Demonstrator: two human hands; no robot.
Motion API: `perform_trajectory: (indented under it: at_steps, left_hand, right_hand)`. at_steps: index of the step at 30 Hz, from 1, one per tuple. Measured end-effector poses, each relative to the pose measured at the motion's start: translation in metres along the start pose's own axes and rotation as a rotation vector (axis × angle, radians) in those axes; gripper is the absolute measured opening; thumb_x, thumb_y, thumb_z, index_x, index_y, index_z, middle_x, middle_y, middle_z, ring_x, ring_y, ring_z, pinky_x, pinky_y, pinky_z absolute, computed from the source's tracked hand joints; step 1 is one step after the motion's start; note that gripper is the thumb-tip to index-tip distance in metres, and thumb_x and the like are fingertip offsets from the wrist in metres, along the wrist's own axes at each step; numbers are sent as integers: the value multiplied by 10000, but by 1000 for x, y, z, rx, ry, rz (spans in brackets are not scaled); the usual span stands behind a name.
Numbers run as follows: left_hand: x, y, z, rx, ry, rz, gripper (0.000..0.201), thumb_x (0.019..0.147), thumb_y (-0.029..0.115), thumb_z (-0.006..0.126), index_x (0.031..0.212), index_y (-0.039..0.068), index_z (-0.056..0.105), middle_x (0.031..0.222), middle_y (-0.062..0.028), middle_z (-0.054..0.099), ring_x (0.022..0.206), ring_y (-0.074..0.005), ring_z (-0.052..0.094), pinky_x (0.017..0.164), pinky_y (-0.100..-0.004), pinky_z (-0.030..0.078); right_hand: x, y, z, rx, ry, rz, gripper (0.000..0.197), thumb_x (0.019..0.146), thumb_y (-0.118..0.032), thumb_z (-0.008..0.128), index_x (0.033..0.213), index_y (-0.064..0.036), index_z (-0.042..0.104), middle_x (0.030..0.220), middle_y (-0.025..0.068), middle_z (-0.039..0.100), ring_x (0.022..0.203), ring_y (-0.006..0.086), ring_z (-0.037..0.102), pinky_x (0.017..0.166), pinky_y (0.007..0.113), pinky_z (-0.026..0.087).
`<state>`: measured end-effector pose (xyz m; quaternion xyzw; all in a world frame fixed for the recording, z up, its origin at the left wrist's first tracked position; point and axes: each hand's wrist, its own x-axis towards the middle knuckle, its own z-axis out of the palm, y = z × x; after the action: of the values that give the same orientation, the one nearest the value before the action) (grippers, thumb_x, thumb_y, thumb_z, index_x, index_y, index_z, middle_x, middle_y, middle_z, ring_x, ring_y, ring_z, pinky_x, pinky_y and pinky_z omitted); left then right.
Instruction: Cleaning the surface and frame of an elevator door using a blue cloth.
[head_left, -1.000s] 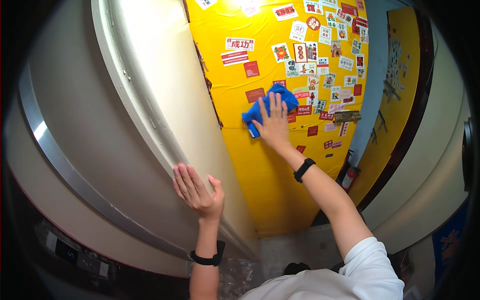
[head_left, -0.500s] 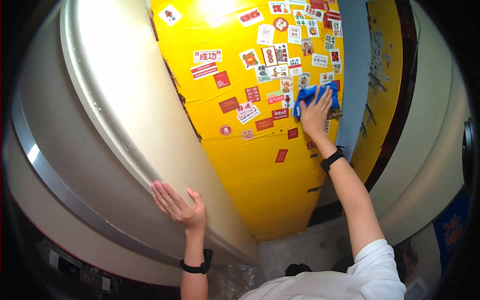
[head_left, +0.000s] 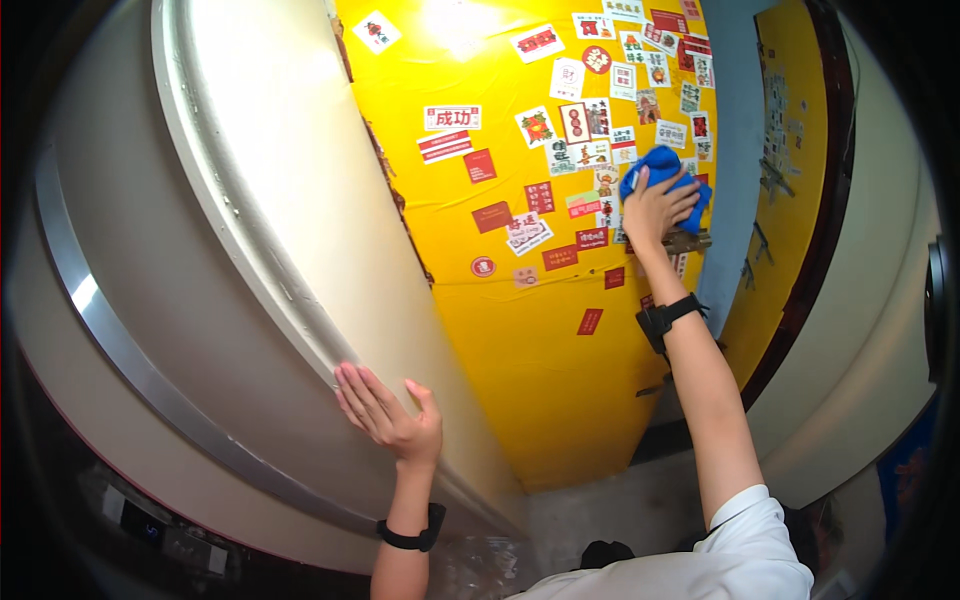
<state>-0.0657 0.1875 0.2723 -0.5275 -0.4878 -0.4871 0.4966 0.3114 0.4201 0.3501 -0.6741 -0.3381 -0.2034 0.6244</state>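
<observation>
My right hand (head_left: pixel 655 208) presses a crumpled blue cloth (head_left: pixel 664 172) against a yellow door (head_left: pixel 540 380), close to its right edge. The fingers lie over the cloth and point up and to the right. Just below the cloth, a brownish metal latch or handle (head_left: pixel 688 241) sticks out at the door's edge, partly behind my wrist. My left hand (head_left: pixel 392 418) holds nothing. Its fingers are stretched out and rest on the rounded edge of a cream-white panel (head_left: pixel 300 200), with the thumb apart.
Red and white stickers (head_left: pixel 452 118) cover much of the door's upper part. Right of a gap stands another yellow panel (head_left: pixel 775 230) with dark metal fittings. A curved metal strip (head_left: pixel 110 330) runs along the left. Grey floor (head_left: pixel 585 510) shows below the door.
The whole view has shifted, so the door sits farther right in it. My right hand and the cloth have slid slightly up the door, fingers tilting right. My left hand stays on the panel edge.
</observation>
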Motion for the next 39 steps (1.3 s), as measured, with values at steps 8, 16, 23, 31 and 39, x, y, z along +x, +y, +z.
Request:
perform_trajectory:
  at_steps: [8, 16, 23, 31, 39]
  left_hand:
    - [-4, -5, 0, 26, -14, 4, 727, 814, 96, 596, 1469, -96, 345, 1505, -303, 381, 1385, -453, 401, 1146, -549, 301]
    - [-4, -5, 2, 18, -7, 13, 715, 801, 83, 620, 1446, -109, 379, 1485, -303, 411, 1369, -448, 427, 1135, -546, 318]
    - [-3, -5, 2, 19, 15, 17, 705, 794, 83, 632, 1438, -93, 406, 1482, -287, 428, 1364, -433, 445, 1134, -529, 325]
    - [0, -11, 3, 20, 15, 24, 723, 798, 93, 632, 1460, -67, 390, 1495, -266, 424, 1393, -415, 414, 1153, -518, 304]
    - [-13, -4, 1, -13, -12, -25, 742, 801, 104, 633, 1485, -30, 377, 1515, -237, 414, 1417, -392, 389, 1170, -514, 281]
  right_hand:
    - [-101, -153, -7, 45, 31, -518, 809, 971, -494, 493, 1506, 67, 261, 1538, 431, 101, 1428, 614, 72, 1154, 669, 88]
    - [-211, -159, 4, 68, -276, -802, 759, 957, -484, 519, 1538, -52, 292, 1581, 333, 160, 1475, 511, 110, 1183, 605, 79]
    - [-245, -119, 9, 61, -418, -886, 725, 955, -463, 540, 1551, -127, 299, 1614, 256, 154, 1501, 437, 98, 1201, 544, 63]
    - [-254, -62, 12, 53, -453, -893, 744, 924, -445, 607, 1545, -146, 325, 1625, 202, 186, 1514, 371, 136, 1207, 517, 130]
    - [-254, -28, 8, 22, -437, -913, 741, 934, -448, 593, 1548, -136, 319, 1617, 215, 197, 1510, 378, 143, 1206, 526, 138]
